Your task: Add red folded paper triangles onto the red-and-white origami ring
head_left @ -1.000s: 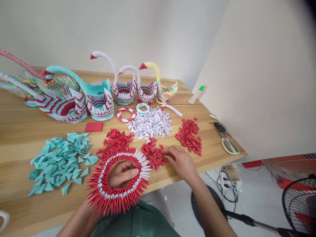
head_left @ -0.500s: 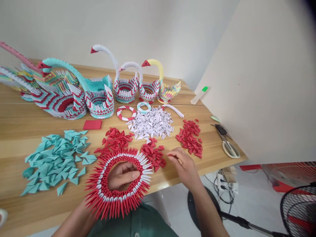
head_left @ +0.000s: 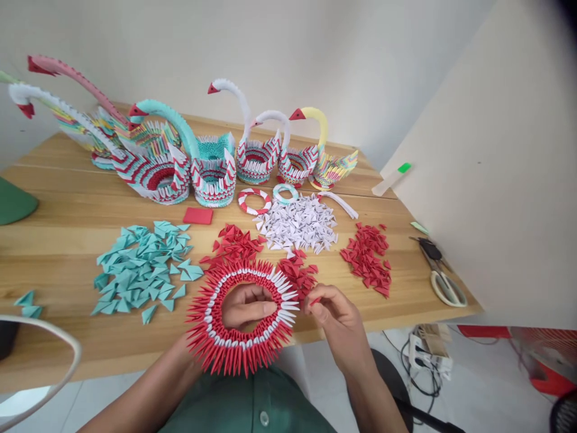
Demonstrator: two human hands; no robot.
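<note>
Nearest you, your left hand (head_left: 249, 308) reaches through the opening of the spiky red-and-white paper ring (head_left: 225, 350), its thumb and curled fingers clamped on the inner wall at the right side. The ring is held tilted just above the front of the wooden table (head_left: 90, 337). To its right, your right hand (head_left: 340, 325) pinches a small red paper triangle (head_left: 315, 302) between thumb and index finger, tips together, the other fingers bent.

Just beyond your hands lies the middle red pile (head_left: 300, 275), with the left red pile (head_left: 237, 243) beside it and the teal pile (head_left: 139, 267) farther left. The right red pile (head_left: 367, 257) sits near the scissors (head_left: 446, 288). Farther back come the white pile (head_left: 300, 222), two small paper rings (head_left: 255, 211), then the folded-paper swans (head_left: 214, 180).
</note>
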